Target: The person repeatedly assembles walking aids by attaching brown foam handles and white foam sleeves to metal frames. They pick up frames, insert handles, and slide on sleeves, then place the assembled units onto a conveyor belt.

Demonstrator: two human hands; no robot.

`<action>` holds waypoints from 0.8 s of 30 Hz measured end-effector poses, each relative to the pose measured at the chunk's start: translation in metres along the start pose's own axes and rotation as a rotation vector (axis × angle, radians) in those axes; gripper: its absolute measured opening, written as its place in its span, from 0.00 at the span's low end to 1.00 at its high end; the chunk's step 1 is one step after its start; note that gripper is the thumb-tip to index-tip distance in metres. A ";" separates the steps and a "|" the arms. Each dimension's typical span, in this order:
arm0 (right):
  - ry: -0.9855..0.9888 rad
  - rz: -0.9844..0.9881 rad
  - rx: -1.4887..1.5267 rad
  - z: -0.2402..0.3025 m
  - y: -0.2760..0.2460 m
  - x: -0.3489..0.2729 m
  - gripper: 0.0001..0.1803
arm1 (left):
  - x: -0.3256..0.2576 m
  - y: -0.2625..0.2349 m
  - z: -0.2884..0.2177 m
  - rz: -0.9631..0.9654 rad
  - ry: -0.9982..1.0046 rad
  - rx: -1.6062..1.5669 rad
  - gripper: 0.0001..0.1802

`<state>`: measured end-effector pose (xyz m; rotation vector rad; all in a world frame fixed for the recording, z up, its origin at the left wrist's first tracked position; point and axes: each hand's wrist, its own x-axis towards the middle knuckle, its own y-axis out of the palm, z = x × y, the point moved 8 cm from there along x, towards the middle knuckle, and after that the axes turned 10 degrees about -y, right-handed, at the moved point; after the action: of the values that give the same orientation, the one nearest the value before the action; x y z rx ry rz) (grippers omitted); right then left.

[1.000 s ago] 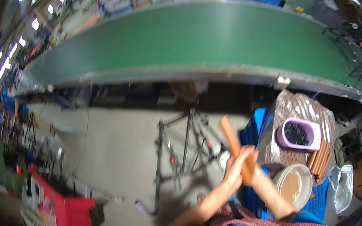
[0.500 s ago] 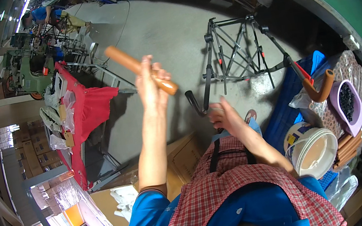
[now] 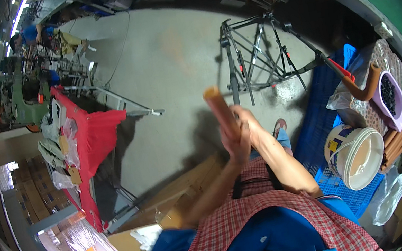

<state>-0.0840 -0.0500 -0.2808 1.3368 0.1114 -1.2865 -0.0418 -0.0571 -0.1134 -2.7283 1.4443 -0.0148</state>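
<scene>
The item under inspection is a brown tube (image 3: 223,114), held clear of the floor (image 3: 176,61) in front of the person's waist. It is straight, round in section and smooth to the eye, reddish brown along the body, with a lighter, orange-tan upper end. That end tips away from the person and to their left. I note slight blur; the lower end is covered, so its condition cannot be reported.

The left hand (image 3: 236,143) is closed about the lower part of the tube. The right hand (image 3: 248,118) lies against it, fingers bent; from where I stand I cannot tell whether they pinch anything. A bar of the black frame (image 3: 231,66) runs down to meet the right hand.

The frame's other arm carries a curved brown grip (image 3: 362,94) of similar colour. Beyond a white bucket (image 3: 341,154), more brown tubes (image 3: 395,144) lie side by side, beside a lilac tub (image 3: 397,119) of small black pieces.
</scene>
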 end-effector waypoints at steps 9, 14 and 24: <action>-0.050 0.312 0.416 0.013 0.010 -0.049 0.39 | 0.034 0.026 -0.007 0.397 -0.229 -0.313 0.28; -0.032 -0.053 0.585 0.004 0.031 -0.101 0.33 | 0.038 0.042 -0.025 0.566 -0.685 -0.385 0.33; -0.041 -0.058 0.359 0.001 -0.017 -0.027 0.09 | -0.007 0.028 0.007 0.401 -0.662 -0.394 0.22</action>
<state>-0.1072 -0.0292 -0.2726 1.6189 -0.1157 -1.4284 -0.0685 -0.0670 -0.1218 -2.2438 1.8389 1.1690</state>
